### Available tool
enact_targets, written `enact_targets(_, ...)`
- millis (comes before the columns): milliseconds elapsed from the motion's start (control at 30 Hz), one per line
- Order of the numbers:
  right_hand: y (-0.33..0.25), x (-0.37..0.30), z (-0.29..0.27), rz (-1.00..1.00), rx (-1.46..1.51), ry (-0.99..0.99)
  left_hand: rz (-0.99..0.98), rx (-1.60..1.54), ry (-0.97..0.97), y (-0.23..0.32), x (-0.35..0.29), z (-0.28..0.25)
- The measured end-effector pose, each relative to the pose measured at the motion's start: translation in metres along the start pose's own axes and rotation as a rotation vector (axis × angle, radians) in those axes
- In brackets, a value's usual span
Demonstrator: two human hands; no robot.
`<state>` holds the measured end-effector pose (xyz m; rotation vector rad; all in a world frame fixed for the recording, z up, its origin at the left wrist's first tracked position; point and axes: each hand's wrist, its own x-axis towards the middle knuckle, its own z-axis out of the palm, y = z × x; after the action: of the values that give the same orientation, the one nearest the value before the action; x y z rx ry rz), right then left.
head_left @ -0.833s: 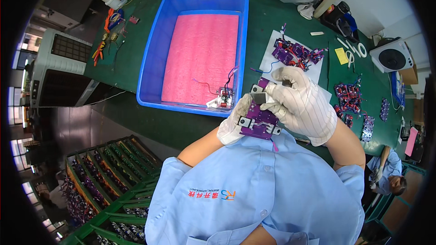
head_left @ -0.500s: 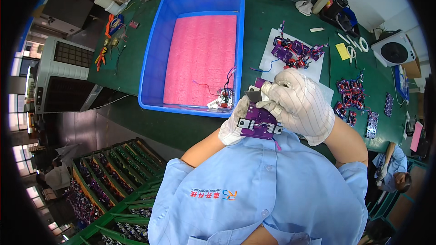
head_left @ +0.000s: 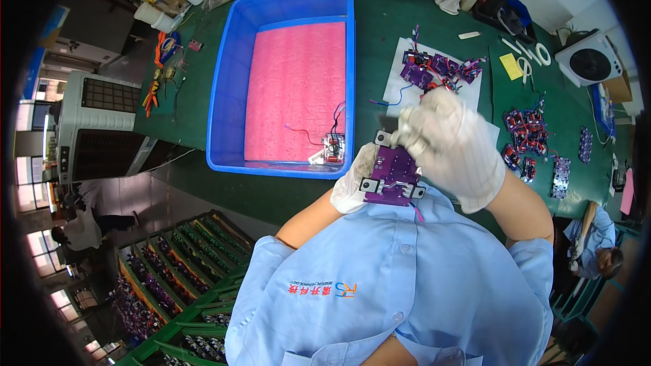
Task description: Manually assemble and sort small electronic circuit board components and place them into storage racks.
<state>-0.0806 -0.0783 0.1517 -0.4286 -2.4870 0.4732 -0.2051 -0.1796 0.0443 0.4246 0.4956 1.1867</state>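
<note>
In front of my chest a purple circuit board (head_left: 395, 168) with metal brackets at its ends is gripped by my gloved left hand (head_left: 354, 183), whose fingers curl round its left side and partly behind it. My gloved right hand (head_left: 444, 142) is closed above the board's far end, its fingers pinching a dark flat piece (head_left: 388, 124), which is blurred and partly hidden. Just left of the board, a blue bin (head_left: 213, 115) lined with pink foam (head_left: 295, 88) holds one wired circuit board (head_left: 333, 148) in its near right corner.
Beyond my right hand, several wired purple boards (head_left: 434, 71) lie on a white sheet (head_left: 395, 88). More boards (head_left: 525, 132) sit on the green table at right, near scissors (head_left: 524, 68) and a white fan (head_left: 588, 66). A rack of boards (head_left: 180, 264) stands lower left; a co-worker (head_left: 593, 247) is at far right.
My right hand has moved the dark flat piece off the board's face to just beyond its far edge, baring the bracket there. My left hand keeps its hold on the board.
</note>
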Motion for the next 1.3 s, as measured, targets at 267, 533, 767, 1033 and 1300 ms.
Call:
enact_targets(267, 0.013, -0.001, -0.012, 0.084, 0.039, 0.102, 0.107, 0.212, 0.123, -0.003, 0.006, 0.004)
enact_targets(533, -0.013, -0.027, -0.008, -0.125, -0.028, -0.142, 0.463, 0.391, 0.119, -0.01, 0.019, 0.002)
enact_targets(767, -0.016, -0.033, -0.009, -0.19, -0.023, -0.221, 0.37, -0.091, 0.086, -0.05, 0.032, -0.031)
enact_targets(1033, -0.018, -0.034, -0.012, -0.198, -0.076, -0.216, 0.722, 0.861, 0.137, -0.062, 0.035, -0.049)
enact_targets(1300, -0.017, -0.036, -0.014, -0.233, -0.046, -0.268, 0.779, 0.844, 0.084, -0.066, 0.032, -0.052)
